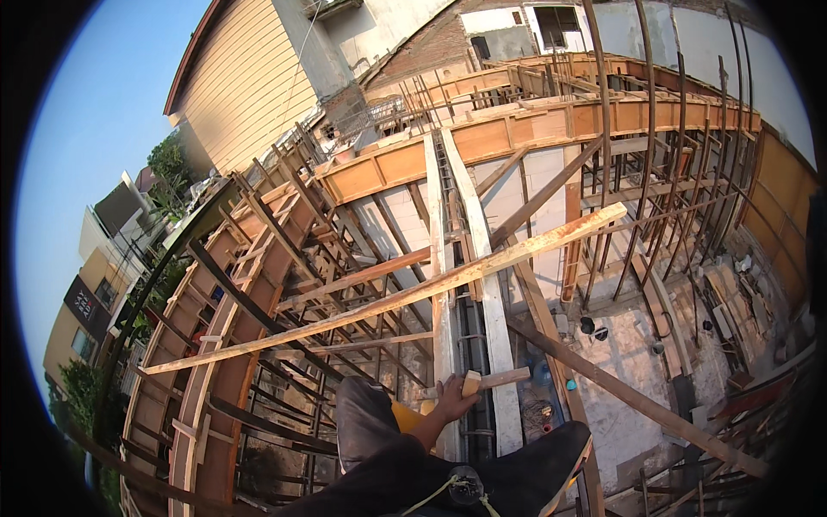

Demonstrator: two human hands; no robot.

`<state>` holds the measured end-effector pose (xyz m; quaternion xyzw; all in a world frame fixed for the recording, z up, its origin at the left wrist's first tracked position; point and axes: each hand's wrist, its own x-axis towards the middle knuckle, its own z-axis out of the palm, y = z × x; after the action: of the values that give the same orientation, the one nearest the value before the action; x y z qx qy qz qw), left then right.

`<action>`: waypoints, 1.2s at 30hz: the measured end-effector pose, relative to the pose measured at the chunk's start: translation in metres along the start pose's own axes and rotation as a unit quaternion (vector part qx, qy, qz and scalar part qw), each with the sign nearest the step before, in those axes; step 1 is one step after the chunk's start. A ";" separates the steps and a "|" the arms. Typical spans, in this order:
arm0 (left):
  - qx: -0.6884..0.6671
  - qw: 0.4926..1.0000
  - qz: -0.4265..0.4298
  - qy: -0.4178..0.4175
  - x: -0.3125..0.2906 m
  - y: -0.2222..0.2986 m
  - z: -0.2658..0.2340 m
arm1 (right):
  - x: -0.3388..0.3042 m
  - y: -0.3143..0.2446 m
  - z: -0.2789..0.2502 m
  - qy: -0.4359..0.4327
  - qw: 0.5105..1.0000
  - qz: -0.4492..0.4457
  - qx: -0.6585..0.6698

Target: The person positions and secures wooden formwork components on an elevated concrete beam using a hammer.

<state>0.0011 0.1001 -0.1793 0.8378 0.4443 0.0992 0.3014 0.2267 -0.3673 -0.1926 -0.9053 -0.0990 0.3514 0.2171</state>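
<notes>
My left hand (452, 401) is closed around a short pale wooden block (471, 383), low in the middle of the view. A thin strip of wood (506, 377) sticks out to the right from beside it, over the beam form's right board; whether the two are joined, I cannot tell. Beneath the hand runs a narrow beam form with a left side board (442, 332) and a right side board (500, 340). Steel reinforcing bars (470, 340) lie between these boards. My bent legs straddle the form. My right hand does not show.
A long timber (413, 293) crosses over the form ahead of me. Timber props (637, 392) and scaffold poles (648, 155) stand around. Curved plywood formwork (448, 142) lies beyond, more (215, 370) on the left. Far below is a littered floor (616, 405).
</notes>
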 end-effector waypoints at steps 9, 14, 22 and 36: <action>0.003 0.999 0.022 0.031 -0.001 0.008 0.005 | -0.002 -0.001 0.007 0.005 1.000 -0.011 0.020; 0.051 0.991 0.053 0.110 -0.009 0.021 0.000 | 0.001 0.013 0.017 0.008 1.000 0.011 0.024; 0.088 0.987 0.090 0.101 -0.023 0.032 -0.024 | 0.083 -0.023 0.073 0.021 0.998 0.007 0.057; 0.123 0.981 0.134 0.070 -0.007 0.033 -0.016 | 0.234 -0.161 0.114 0.054 0.993 0.016 0.101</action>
<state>0.0125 0.0867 -0.1465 0.9113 0.3568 0.1420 0.1485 0.3163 -0.1100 -0.3324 -0.8980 -0.0366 0.3132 0.3068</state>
